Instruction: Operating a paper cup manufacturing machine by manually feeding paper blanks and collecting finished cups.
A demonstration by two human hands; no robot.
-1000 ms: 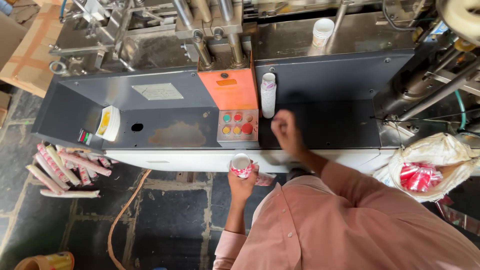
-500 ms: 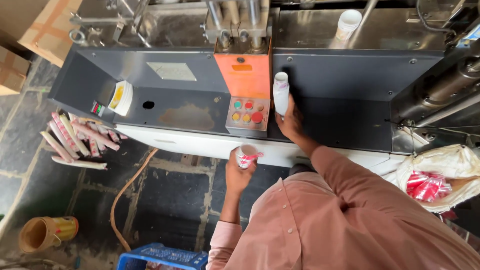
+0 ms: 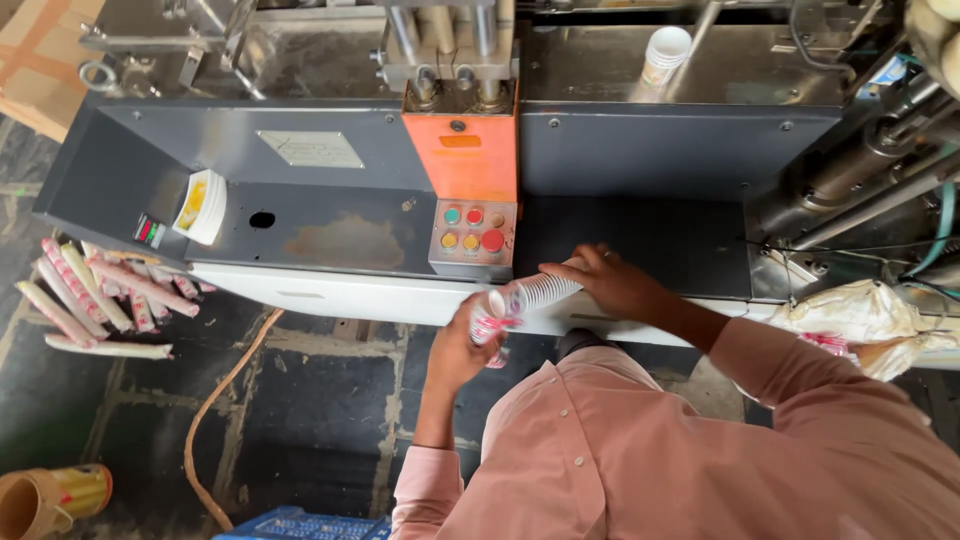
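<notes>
Left hand raised, fingers curled round the stack of paper cups lying sideways by the machine's button panel; right hand stretches across, fingers closed over its white end.

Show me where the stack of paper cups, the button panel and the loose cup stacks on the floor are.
stack of paper cups (image 3: 535,293), head view, white ribbed middle.
button panel (image 3: 472,230), head view, among the coloured buttons.
cup stacks on the floor (image 3: 100,295), head view, middle of the pile.
</notes>
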